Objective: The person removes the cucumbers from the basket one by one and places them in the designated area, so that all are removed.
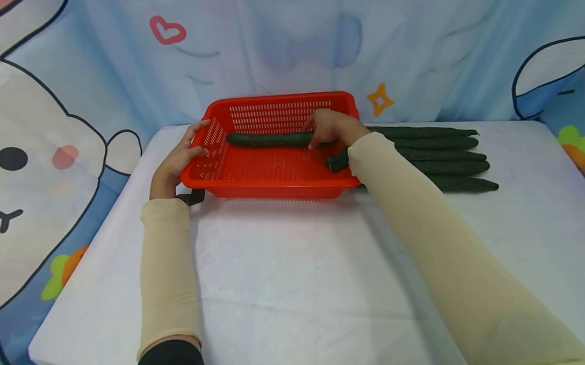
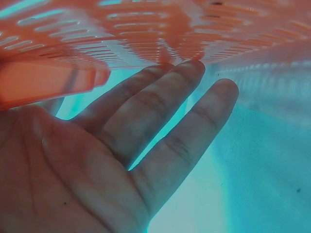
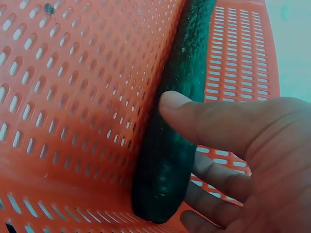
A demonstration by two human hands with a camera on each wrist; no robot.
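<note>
A red perforated plastic basket [image 1: 273, 175] stands on the white table. My left hand [image 1: 178, 159] grips its left end, with fingers over the rim. In the left wrist view, the other fingers [image 2: 150, 104] of that hand extend along the basket's outside. Inside the basket, a dark green cucumber [image 1: 267, 140] lies lengthwise along the back wall. My right hand [image 1: 336, 126] holds this cucumber near its right end. The right wrist view shows the thumb [image 3: 194, 114] on one side of the cucumber and the curled fingers on the other.
Several more cucumbers [image 1: 456, 168] lie side by side on the table to the basket's right, partly behind my right forearm. A patterned blue curtain [image 1: 287, 43] hangs behind the table. White cloth [image 1: 286, 290] covers the tabletop before the basket.
</note>
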